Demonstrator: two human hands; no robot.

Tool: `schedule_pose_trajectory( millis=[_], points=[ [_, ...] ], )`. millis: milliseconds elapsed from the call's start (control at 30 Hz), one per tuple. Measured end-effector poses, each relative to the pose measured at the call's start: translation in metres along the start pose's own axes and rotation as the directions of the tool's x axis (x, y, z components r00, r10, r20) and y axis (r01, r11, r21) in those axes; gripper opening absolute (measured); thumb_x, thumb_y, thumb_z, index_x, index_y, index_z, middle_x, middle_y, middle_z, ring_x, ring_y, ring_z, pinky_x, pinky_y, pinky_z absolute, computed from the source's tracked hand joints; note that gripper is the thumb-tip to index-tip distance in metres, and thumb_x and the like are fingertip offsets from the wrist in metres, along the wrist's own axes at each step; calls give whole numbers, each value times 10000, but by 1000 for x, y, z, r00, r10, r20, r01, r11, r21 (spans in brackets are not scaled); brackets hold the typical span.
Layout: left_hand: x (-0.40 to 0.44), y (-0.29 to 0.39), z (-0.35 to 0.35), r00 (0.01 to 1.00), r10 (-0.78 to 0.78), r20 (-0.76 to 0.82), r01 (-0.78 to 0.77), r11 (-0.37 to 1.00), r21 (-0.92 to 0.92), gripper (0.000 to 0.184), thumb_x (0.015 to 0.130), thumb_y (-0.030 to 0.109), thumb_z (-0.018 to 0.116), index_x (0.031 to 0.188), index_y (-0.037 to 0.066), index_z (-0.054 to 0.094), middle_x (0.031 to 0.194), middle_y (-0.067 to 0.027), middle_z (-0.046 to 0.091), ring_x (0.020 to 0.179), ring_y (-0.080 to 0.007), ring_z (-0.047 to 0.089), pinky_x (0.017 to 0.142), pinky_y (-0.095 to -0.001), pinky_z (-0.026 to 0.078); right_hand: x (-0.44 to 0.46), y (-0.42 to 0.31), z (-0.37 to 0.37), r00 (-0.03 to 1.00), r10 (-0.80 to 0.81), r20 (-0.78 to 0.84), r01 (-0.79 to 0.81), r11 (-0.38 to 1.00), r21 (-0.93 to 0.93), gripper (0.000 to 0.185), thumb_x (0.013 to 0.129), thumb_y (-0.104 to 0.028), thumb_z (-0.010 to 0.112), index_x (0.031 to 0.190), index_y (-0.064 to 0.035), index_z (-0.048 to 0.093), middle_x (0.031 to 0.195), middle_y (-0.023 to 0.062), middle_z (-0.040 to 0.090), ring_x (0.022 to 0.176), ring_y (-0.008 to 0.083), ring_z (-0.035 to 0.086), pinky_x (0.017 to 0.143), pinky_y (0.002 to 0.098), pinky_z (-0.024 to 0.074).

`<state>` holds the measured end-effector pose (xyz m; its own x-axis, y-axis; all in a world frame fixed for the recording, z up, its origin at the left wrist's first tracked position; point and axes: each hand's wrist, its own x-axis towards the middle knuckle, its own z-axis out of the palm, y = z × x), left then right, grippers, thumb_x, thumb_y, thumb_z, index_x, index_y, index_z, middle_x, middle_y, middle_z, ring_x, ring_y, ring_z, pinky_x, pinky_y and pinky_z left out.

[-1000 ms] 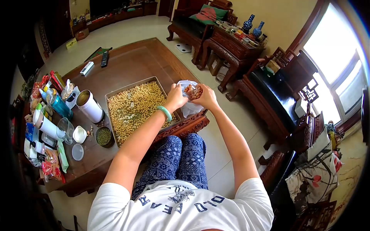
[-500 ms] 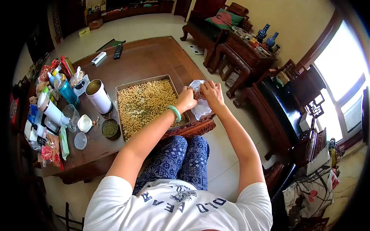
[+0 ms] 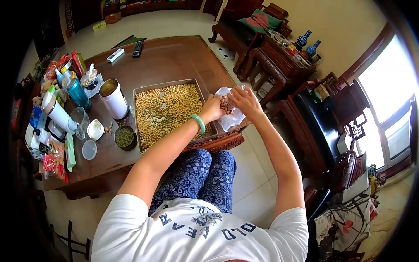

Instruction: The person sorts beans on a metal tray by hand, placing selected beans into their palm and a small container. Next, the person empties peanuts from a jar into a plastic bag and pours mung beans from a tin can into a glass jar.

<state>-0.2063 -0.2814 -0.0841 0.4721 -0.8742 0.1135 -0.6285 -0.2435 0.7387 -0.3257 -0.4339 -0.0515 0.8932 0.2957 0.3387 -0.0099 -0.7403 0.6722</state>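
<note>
A thin white plastic bag point(image 3: 233, 121) with reddish-brown nuts point(image 3: 225, 105) inside is held at the table's right corner. My left hand point(image 3: 211, 108), below a green bangle point(image 3: 199, 122), grips the bag's left edge with fingers closed. On the opposite side my right hand point(image 3: 245, 102) has its fingers bent and pinched on the bag's rim. Left of the hands lies a square metal tray point(image 3: 135, 109) of yellow beans point(image 3: 163, 111) mixed with some green ones. A round tin of green beans point(image 3: 125, 136) stands beside the tray.
On the wooden table point(image 3: 174, 52) are a white canister point(image 3: 117, 104), a blue bottle point(image 3: 78, 93), a clear cup point(image 3: 79, 121), a small white container point(image 3: 95, 129), a round lid point(image 3: 89, 149), and two remotes point(image 3: 138, 48). Wooden chairs stand to the right.
The view has shifted, so the table sits differently in frame. My right hand's fingers have moved over the bag's rim, first covering the nuts, which now show again.
</note>
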Motion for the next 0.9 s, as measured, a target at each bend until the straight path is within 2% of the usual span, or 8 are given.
schedule_pose_trajectory(
  millis=[167, 400, 467, 600, 767, 833, 867, 900],
  points=[
    [5, -12, 14, 998, -9, -59, 8, 1000, -18, 662, 746, 173, 741, 1293, -79, 467, 1226, -251, 494, 1125, -393, 540, 984, -403, 452, 5, 7, -9, 998, -44, 51, 44, 999, -9, 372, 819, -182, 629, 1171, -155, 511, 1195, -3, 549, 1263, 166, 461, 1023, 383, 364],
    [8, -12, 11, 996, -88, 10, 88, 996, -15, 771, 731, 192, 732, 1385, -53, 403, 1230, -266, 482, 1112, -409, 544, 978, -403, 458, 16, 15, -22, 994, -72, 82, 71, 997, 18, 337, 836, -175, 615, 1162, -155, 533, 1250, -12, 541, 1287, 162, 436, 1053, 375, 350],
    [6, -12, 13, 996, -82, -26, 82, 997, -3, 774, 731, 195, 725, 1395, -37, 401, 1224, -268, 483, 1103, -409, 550, 970, -406, 463, 18, 16, -24, 988, -133, 82, 135, 991, -10, 329, 828, -175, 618, 1148, -160, 545, 1248, -16, 544, 1281, 161, 442, 1025, 375, 364],
    [2, -9, 7, 997, -77, -28, 77, 997, -5, 757, 744, 214, 724, 1384, -41, 409, 1215, -275, 488, 1093, -409, 557, 964, -413, 466, 18, 20, -32, 996, -53, 77, 49, 997, 54, 406, 797, -173, 633, 1189, -161, 528, 1248, -6, 544, 1287, 157, 438, 1040, 382, 355],
    [4, -17, 10, 996, -18, -89, 22, 998, 52, 652, 808, 257, 710, 1339, -22, 454, 1221, -270, 481, 1055, -432, 594, 907, -441, 506, 12, 23, -28, 992, -104, 69, 102, 994, 36, 457, 751, -122, 661, 1188, -149, 529, 1238, -11, 547, 1279, 167, 444, 1022, 391, 360],
    [0, -13, 2, 1000, -8, -16, 9, 998, 67, 645, 834, 273, 688, 1348, -31, 445, 1228, -268, 479, 1045, -424, 601, 908, -440, 504, 10, 27, -31, 996, 86, 20, -88, 975, 205, 477, 732, -57, 662, 1187, -138, 546, 1249, 6, 547, 1282, 195, 439, 1029, 401, 353],
    [-2, -13, 0, 1000, -11, -16, 12, 998, 65, 645, 834, 273, 688, 1348, -31, 445, 1228, -268, 479, 1045, -424, 601, 908, -440, 504, 8, 27, -31, 996, 83, 22, -86, 975, 207, 477, 732, -57, 662, 1187, -138, 546, 1249, 6, 547, 1282, 195, 439, 1029, 401, 353],
    [-6, -12, -4, 1000, -1, -2, 2, 997, 79, 651, 846, 289, 678, 1367, -15, 434, 1239, -264, 473, 1065, -406, 586, 935, -435, 485, 6, 26, -30, 982, 176, 61, -187, 941, 283, 493, 720, -23, 656, 1189, -135, 553, 1251, 15, 547, 1286, 207, 433, 1028, 408, 351]
  ],
)
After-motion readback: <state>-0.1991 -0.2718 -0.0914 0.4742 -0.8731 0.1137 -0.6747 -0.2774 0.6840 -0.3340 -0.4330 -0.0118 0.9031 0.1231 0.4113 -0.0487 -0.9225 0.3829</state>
